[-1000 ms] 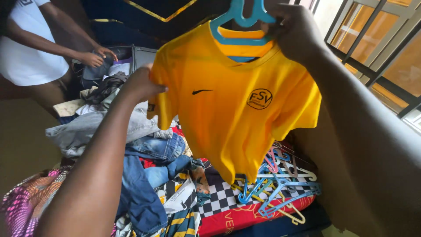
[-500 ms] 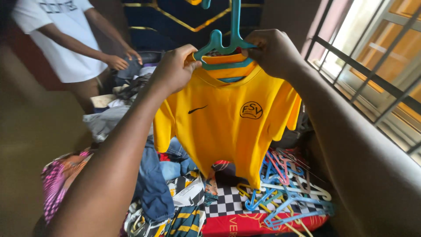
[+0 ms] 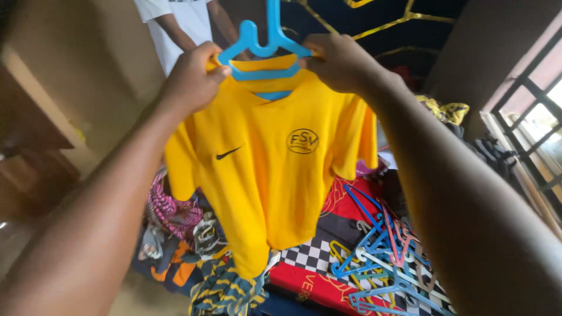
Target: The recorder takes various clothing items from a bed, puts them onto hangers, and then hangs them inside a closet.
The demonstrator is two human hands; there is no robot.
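The left hand (image 3: pixel 192 82) was closed in a pinch on the left shoulder of a bright yellow short-sleeved fabric sports shirt (image 3: pixel 272 169), where the cloth met the arm of a light blue plastic clothes hanger (image 3: pixel 264 47). The right hand (image 3: pixel 339 61) was likewise curled shut, gripping the shirt's other shoulder and the hanger's opposite end. The shirt was held up at chest height between both hands, hanging front-on from the hanger, which sat inside the neck opening with its hook rising above. A small dark mark and a round dark badge were seen on the shirt's chest.

Below the shirt, a bed covered in a red, black and white checked cloth (image 3: pixel 319 257) was strewn with patterned clothes (image 3: pixel 225 287). A loose pile of blue, pink and yellow plastic hangers (image 3: pixel 386 257) lay on it at lower right. Behind the hanger, another person in a white top (image 3: pixel 175 23) was partly visible. A barred window (image 3: pixel 535 111) was seen at the right.
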